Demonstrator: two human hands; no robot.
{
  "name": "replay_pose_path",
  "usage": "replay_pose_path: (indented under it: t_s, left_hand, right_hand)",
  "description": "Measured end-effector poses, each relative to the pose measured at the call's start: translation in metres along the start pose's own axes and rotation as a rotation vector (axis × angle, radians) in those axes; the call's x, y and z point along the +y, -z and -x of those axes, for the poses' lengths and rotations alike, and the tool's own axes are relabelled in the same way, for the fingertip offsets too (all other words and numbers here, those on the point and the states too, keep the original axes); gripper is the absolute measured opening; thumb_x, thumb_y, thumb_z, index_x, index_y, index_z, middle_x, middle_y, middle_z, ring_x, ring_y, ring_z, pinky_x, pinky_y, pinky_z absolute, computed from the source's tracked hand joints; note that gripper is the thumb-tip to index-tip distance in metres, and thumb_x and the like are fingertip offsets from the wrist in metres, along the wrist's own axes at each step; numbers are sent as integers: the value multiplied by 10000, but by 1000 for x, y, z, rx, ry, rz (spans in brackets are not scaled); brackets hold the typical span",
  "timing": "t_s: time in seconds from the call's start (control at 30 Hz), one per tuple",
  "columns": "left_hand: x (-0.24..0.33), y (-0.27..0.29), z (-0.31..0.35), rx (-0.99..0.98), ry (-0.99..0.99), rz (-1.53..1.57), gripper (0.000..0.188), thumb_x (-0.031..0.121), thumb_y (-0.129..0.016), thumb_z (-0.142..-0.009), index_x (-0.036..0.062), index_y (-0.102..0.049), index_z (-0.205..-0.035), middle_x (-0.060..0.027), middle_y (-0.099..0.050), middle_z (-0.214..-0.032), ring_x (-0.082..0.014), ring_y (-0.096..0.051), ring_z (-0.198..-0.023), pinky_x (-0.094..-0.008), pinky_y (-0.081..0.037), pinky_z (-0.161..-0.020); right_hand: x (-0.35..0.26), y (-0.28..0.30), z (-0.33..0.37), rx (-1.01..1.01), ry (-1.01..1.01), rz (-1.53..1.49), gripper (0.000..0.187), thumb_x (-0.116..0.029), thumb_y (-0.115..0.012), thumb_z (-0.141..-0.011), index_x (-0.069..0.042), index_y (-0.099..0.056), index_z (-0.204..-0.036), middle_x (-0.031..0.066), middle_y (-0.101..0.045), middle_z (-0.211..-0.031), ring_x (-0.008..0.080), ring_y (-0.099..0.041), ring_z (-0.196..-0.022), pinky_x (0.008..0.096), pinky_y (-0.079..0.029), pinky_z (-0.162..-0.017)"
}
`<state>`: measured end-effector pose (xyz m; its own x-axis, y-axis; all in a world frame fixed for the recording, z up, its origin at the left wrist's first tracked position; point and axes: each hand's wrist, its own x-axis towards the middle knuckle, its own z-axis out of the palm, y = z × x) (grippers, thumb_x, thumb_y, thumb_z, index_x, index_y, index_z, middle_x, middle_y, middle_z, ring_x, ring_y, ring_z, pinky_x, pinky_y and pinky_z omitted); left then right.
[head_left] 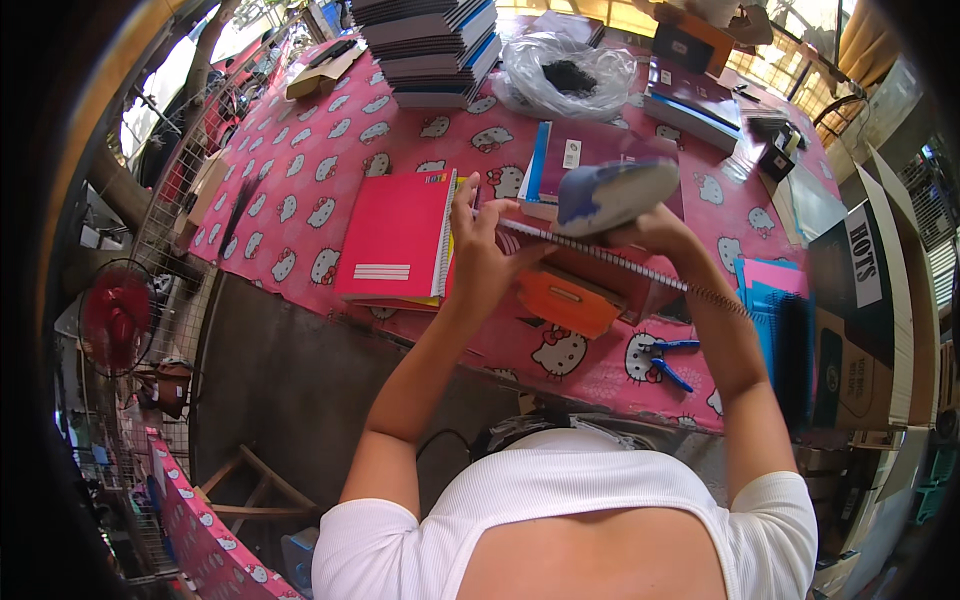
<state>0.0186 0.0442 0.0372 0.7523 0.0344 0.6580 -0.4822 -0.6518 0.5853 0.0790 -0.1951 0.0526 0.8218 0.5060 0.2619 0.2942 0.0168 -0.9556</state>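
A notebook (650,282) with a reddish cover is tilted up in front of me, and a dark spiral coil (640,265) runs along its upper edge. The coil's loose end sticks out to the right, past my right forearm. My left hand (485,235) grips the notebook's left end, thumb near the coil and fingers bent. Just above the coil, my right hand (655,232) is closed on a blue-and-grey oval object (615,195), perhaps a slipper; its fingers are partly hidden. Under the notebook lies an orange block-like piece (570,302) with a slot.
Spiral notebooks with a red cover (395,235) lie left of my left hand. Blue-handled pliers (670,362) rest near the front edge. Farther back are a tall notebook stack (430,50), a clear plastic bag (520,80) and maroon notebooks (620,145). A cardboard box (860,370) stands right.
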Motion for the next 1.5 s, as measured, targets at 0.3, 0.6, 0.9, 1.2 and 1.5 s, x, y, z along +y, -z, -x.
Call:
replay_pose_path:
  t_s: [0.3, 0.6, 0.9, 1.2, 1.5]
  left_hand:
    - [-19, -4, 2, 9, 75, 185, 668, 161, -871, -645, 17, -484, -1171, -115, -512, -1166, -213, -526, -1099, -349, -452, -939]
    - [-25, 6, 9, 55, 371, 651, 570, 11, -786, -736, 6, -463, -1205, -94, -581, -1136, -162, -583, -1041, -291, -494, -894]
    - [-35, 10, -1, 84, 460, 833, 417, -70, -687, -795, -13, -606, -1200, -95, -666, -1090, -125, -642, -931, -250, -518, -853]
    - [-36, 20, -13, -108, 556, 941, 256, -33, -613, -866, -6, -636, -1119, -58, -665, -1030, -118, -610, -973, -247, -497, -878]
    - [-55, 6, -8, -165, 531, 1051, 278, -64, -622, -843, 44, -641, -1099, -32, -655, -983, -104, -605, -909, -227, -489, -812]
  right_hand:
    - [15, -2, -35, -75, -84, 735, 568, 36, -736, -558, -15, -625, -1112, 60, -682, -985, 164, -634, -926, 315, -512, -836]
    - [3, -31, -37, -72, -79, -221, 559, 61, -709, -577, -17, -614, -1122, 50, -662, -1041, 164, -623, -965, 324, -520, -842]
    - [7, -30, -70, -83, -10, 644, 580, -5, -748, -602, -48, -610, -1163, 69, -680, -1037, 166, -637, -946, 323, -512, -847]
    - [2, -25, -54, -114, -46, -49, 607, 62, -733, -595, -22, -570, -1173, 57, -651, -1084, 133, -596, -998, 299, -500, -855]
    - [29, -32, -51, -144, -15, -21, 566, 66, -716, -604, -12, -594, -1151, 53, -662, -1067, 135, -606, -990, 309, -498, -867]
